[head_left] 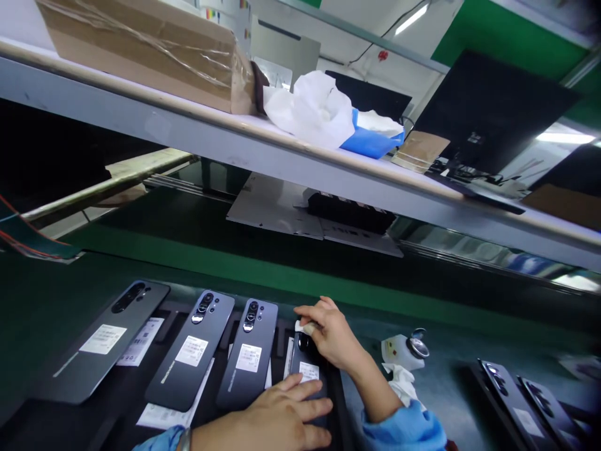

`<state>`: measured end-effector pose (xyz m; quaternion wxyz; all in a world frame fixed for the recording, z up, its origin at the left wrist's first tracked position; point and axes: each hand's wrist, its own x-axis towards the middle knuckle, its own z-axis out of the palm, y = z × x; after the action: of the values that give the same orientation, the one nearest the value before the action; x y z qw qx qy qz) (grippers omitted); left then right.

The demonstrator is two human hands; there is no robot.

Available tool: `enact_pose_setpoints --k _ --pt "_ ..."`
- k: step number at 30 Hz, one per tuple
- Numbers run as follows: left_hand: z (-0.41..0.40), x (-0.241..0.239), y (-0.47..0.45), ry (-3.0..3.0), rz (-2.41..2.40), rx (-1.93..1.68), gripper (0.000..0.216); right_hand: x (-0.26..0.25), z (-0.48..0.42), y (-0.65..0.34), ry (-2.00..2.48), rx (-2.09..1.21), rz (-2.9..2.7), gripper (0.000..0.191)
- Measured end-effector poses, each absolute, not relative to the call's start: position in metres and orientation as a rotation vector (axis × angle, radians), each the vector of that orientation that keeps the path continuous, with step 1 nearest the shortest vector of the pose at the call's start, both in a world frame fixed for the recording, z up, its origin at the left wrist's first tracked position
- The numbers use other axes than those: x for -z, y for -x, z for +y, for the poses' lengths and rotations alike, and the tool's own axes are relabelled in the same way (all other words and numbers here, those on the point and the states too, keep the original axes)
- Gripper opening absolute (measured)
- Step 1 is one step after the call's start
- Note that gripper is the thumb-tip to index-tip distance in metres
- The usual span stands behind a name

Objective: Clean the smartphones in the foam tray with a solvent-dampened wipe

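Note:
My left hand [277, 416] lies with fingers spread across the lower part of a dark smartphone [296, 360], whose back faces up. At the phone's camera end, my right hand [334, 335] pinches a small white wipe [299, 326] against or just over the lenses. Both hands partly cover this phone. To its left lie a blue-grey phone [235, 382], another phone [176, 379] and a third phone [89, 373], each back up with a white label. Printed slips stick out from beneath them on the black tray [345, 407].
Right of my right arm stand a white bottle with a metal pump top [404, 351] and crumpled white tissue [401, 383]. More phones [514, 401] lie at far right. An overhead shelf [282, 144] carries a cardboard box [145, 53], a plastic bag [319, 109] and a monitor [488, 113].

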<state>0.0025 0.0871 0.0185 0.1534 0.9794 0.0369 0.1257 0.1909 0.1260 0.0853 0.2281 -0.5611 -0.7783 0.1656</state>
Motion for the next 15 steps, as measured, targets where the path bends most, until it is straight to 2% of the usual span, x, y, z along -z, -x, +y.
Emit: enact_pose_setpoints --k 7,10,12,15 --pt "0.090 -0.008 -0.011 -2.903 0.075 -0.576 0.027 -0.049 0.082 -0.196 1.505 -0.265 -1.957 0.028" --pt "0.090 -0.021 -0.006 -2.815 0.079 -0.478 0.025 -0.049 0.086 -0.179 1.441 -0.276 -2.057 0.024" --pt "0.091 -0.030 -0.002 -2.758 0.082 -0.376 0.032 -0.055 0.104 -0.172 1.443 -0.284 -2.117 0.026" --pt "0.091 -0.032 -0.002 -2.783 0.074 -0.312 0.033 -0.061 0.128 -0.179 1.480 -0.219 -2.029 0.024"
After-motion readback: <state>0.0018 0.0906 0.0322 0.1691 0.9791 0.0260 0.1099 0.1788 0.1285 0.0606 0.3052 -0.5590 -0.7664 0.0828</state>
